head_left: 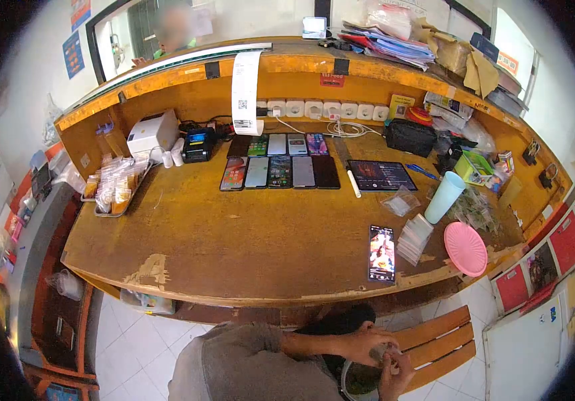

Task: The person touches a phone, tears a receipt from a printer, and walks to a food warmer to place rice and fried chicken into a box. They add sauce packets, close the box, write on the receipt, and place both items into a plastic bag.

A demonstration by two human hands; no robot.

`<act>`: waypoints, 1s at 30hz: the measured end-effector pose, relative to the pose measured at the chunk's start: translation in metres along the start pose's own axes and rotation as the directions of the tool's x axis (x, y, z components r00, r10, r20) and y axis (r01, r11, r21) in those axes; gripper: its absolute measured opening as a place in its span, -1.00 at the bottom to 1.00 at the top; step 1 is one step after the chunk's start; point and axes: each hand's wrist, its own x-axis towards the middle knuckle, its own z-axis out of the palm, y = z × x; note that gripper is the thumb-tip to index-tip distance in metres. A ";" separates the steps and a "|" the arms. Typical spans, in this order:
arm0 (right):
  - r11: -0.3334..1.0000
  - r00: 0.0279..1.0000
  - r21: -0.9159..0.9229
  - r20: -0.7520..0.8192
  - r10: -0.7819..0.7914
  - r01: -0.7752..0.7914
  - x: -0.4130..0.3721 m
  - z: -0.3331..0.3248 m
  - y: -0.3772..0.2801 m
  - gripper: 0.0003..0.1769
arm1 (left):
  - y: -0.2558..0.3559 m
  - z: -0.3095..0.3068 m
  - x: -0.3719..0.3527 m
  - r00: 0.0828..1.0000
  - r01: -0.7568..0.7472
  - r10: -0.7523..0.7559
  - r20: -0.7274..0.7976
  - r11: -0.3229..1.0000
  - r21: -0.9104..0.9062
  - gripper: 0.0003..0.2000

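My left hand [370, 347] reaches across from the left at the bottom of the view, its fingers closed on a small greyish-green plastic bag [380, 351]. Right beside it, my right hand [395, 375] has its fingers pinched at the same bag. The fingers hide much of the bag, and its contents are hard to make out. Below both hands is a round bowl [345, 386] with dark green stuff [362, 379] in it, partly covered by my hands. A slatted wooden stool [444, 341] is just to the right.
On the wooden desk [234, 247] lie several phones [279, 172], a tablet [382, 175], a lit phone [381, 254], clear small bags [414, 239], a light blue tumbler [445, 197] and a pink lid [466, 249]. Filled packets [115, 184] sit at left. Someone [175, 33] is behind the counter.
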 end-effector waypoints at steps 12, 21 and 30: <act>0.999 1.000 0.042 -0.001 0.029 -0.029 -0.002 0.001 0.002 -0.89 | -0.002 0.002 -0.001 0.999 -0.009 0.009 -0.034 1.000 -0.002 -0.33; 0.999 1.000 0.033 -0.005 0.002 -0.002 -0.004 0.002 0.006 -0.90 | 0.009 -0.007 0.002 0.995 0.056 -0.052 0.084 0.998 -0.038 -0.33; 0.998 1.000 0.052 -0.010 0.027 -0.027 -0.001 0.001 0.002 -0.89 | -0.004 0.005 -0.002 0.998 -0.033 0.035 -0.050 0.999 0.031 -0.31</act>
